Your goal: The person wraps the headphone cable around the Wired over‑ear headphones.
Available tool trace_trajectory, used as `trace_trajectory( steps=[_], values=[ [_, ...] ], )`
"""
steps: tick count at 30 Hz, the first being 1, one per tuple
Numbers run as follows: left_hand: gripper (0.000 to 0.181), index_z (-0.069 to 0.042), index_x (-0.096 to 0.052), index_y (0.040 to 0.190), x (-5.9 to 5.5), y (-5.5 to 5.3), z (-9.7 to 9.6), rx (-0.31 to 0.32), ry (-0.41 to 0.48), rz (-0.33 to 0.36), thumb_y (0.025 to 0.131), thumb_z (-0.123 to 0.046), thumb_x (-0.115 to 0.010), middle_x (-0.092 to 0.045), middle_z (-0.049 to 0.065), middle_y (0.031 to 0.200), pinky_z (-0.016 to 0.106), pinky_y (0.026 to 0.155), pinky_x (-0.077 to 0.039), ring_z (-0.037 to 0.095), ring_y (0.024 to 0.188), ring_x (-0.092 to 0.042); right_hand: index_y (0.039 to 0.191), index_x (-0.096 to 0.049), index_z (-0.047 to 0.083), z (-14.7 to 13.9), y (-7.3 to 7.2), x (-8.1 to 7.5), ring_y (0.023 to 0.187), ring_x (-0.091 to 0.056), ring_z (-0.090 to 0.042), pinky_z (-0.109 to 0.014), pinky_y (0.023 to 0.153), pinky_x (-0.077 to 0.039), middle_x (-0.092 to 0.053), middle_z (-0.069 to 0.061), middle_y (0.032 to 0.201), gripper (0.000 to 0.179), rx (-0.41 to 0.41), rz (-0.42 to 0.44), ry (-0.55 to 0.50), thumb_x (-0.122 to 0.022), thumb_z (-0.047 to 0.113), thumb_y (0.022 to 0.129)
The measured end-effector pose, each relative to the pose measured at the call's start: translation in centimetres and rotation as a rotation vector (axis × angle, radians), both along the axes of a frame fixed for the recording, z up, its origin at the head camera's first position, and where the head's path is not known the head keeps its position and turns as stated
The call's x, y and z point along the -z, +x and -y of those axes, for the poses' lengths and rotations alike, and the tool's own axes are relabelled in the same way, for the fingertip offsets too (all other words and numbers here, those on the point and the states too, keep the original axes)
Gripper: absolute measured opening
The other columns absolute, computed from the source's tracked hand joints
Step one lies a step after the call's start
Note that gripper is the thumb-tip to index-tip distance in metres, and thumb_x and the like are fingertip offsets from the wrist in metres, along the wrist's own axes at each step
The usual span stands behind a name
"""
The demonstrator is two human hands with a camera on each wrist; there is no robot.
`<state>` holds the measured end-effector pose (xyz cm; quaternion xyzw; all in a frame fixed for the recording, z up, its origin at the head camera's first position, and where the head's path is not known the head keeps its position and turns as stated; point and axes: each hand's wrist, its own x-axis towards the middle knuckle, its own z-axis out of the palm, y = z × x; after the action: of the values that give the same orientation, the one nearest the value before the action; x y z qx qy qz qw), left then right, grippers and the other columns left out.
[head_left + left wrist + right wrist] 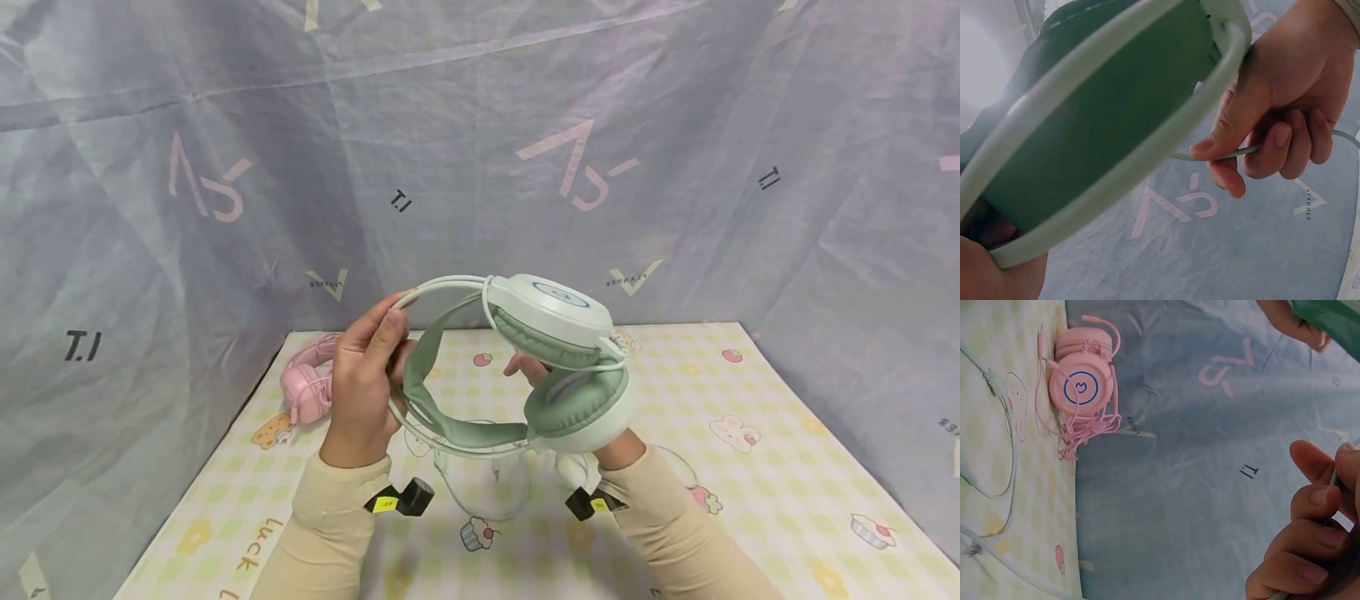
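A green and white headset is held up above the table, its ear cups to the right and its headband to the left. My left hand grips the headband, thumb on the near side. Behind the ear cups, my right hand is mostly hidden in the head view. In the left wrist view it pinches the headset's thin green cable between thumb and forefinger, other fingers curled around it. Part of the cable lies loose on the table with its plugs.
A pink headset with bundled cable lies at the table's far left corner. The table wears a checked cloth with cartoon prints. Grey fabric hangs behind and at both sides.
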<state>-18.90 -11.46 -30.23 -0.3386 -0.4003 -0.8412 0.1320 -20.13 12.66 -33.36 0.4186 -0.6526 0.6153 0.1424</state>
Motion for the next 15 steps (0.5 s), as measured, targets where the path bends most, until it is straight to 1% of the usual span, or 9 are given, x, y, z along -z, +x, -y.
trace_trajectory(
  steps=[2, 3, 6, 8, 9, 10, 11, 13, 15],
  values=[
    [0.027, -0.007, -0.071, 0.129, 0.0, 0.0, 0.0, -0.013, 0.011, 0.013, 0.108, -0.012, -0.055, -0.037, -0.007, 0.065, 0.024, 0.043, -0.017, 0.009, 0.045, -0.023, 0.103, -0.069, 0.001, 0.1, 0.6, -0.4, 0.091, -0.057, -0.006, -0.022, 0.082, -0.045, -0.070, -0.009, 0.098, 0.025, 0.208, 0.011, 0.147, -0.052, 0.018, 0.109],
    [0.027, -0.007, -0.071, 0.129, -0.1, -0.1, -0.1, -0.024, 0.013, 0.020, 0.108, -0.013, -0.055, -0.037, -0.007, 0.065, 0.024, 0.043, -0.018, 0.009, 0.045, -0.023, 0.103, -0.069, -0.002, 0.1, 0.6, -0.3, 0.090, -0.056, -0.006, -0.022, 0.082, -0.045, -0.070, -0.011, 0.096, 0.026, 0.230, 0.002, 0.165, -0.051, 0.016, 0.110],
    [0.027, -0.007, -0.072, 0.128, -0.1, -0.1, -0.1, -0.044, 0.021, 0.031, 0.107, -0.014, -0.057, -0.037, -0.007, 0.066, 0.022, 0.042, -0.020, 0.008, 0.045, -0.022, 0.105, -0.068, -0.002, -0.5, -0.9, 1.5, 0.082, -0.051, -0.004, -0.020, 0.078, -0.044, -0.064, 0.004, 0.089, 0.020, 0.182, -0.084, 0.176, -0.048, 0.003, 0.109],
    [0.027, -0.006, -0.071, 0.128, -0.1, -0.2, -0.2, -0.060, 0.027, 0.037, 0.107, -0.014, -0.057, -0.036, -0.006, 0.065, 0.021, 0.042, -0.021, 0.008, 0.045, -0.022, 0.109, -0.066, -0.002, -0.8, -1.7, 2.5, 0.081, -0.049, -0.005, -0.020, 0.079, -0.043, -0.064, 0.011, 0.094, 0.019, 0.113, -0.127, 0.154, -0.047, -0.002, 0.108],
    [0.027, -0.005, -0.071, 0.129, -0.1, -0.2, -0.2, -0.070, 0.030, 0.042, 0.107, -0.015, -0.058, -0.035, -0.006, 0.064, 0.021, 0.042, -0.021, 0.009, 0.045, -0.022, 0.110, -0.065, -0.003, -0.9, -1.9, 2.8, 0.082, -0.051, -0.004, -0.020, 0.081, -0.044, -0.064, 0.013, 0.097, 0.019, 0.083, -0.143, 0.145, -0.047, -0.004, 0.107],
    [0.028, -0.004, -0.071, 0.129, -0.1, -0.3, -0.2, -0.084, 0.033, 0.046, 0.107, -0.015, -0.058, -0.035, -0.006, 0.064, 0.022, 0.041, -0.021, 0.009, 0.044, -0.022, 0.104, -0.065, -0.003, -0.9, -2.3, 3.2, 0.083, -0.054, -0.007, -0.021, 0.082, -0.046, -0.065, 0.011, 0.097, 0.019, 0.039, -0.132, 0.120, -0.046, -0.007, 0.105],
    [0.028, -0.004, -0.070, 0.130, 0.0, -0.3, -0.2, -0.110, 0.031, 0.051, 0.107, -0.015, -0.058, -0.034, -0.006, 0.062, 0.023, 0.041, -0.021, 0.009, 0.044, -0.023, 0.103, -0.064, -0.003, -0.9, -2.6, 3.5, 0.086, -0.059, -0.010, -0.023, 0.085, -0.048, -0.069, 0.007, 0.099, 0.018, 0.029, -0.149, 0.112, -0.048, -0.009, 0.104],
    [0.031, -0.001, -0.067, 0.133, 0.0, -0.4, -0.2, -0.156, 0.032, 0.062, 0.107, -0.016, -0.057, -0.033, -0.005, 0.060, 0.024, 0.041, -0.020, 0.009, 0.043, -0.023, 0.098, -0.066, 0.001, -0.7, -2.7, 3.7, 0.096, -0.065, -0.011, -0.024, 0.092, -0.049, -0.073, 0.003, 0.105, 0.020, 0.069, -0.142, 0.135, -0.050, -0.010, 0.102],
    [0.033, 0.001, -0.065, 0.134, 0.0, -0.5, -0.1, -0.207, 0.037, 0.079, 0.107, -0.017, -0.059, -0.033, -0.005, 0.057, 0.024, 0.041, -0.021, 0.009, 0.042, -0.024, 0.093, -0.069, 0.008, -0.4, -2.7, 3.7, 0.100, -0.069, -0.013, -0.024, 0.092, -0.051, -0.075, 0.000, 0.100, 0.024, 0.142, -0.118, 0.181, -0.053, -0.008, 0.102]
  ],
)
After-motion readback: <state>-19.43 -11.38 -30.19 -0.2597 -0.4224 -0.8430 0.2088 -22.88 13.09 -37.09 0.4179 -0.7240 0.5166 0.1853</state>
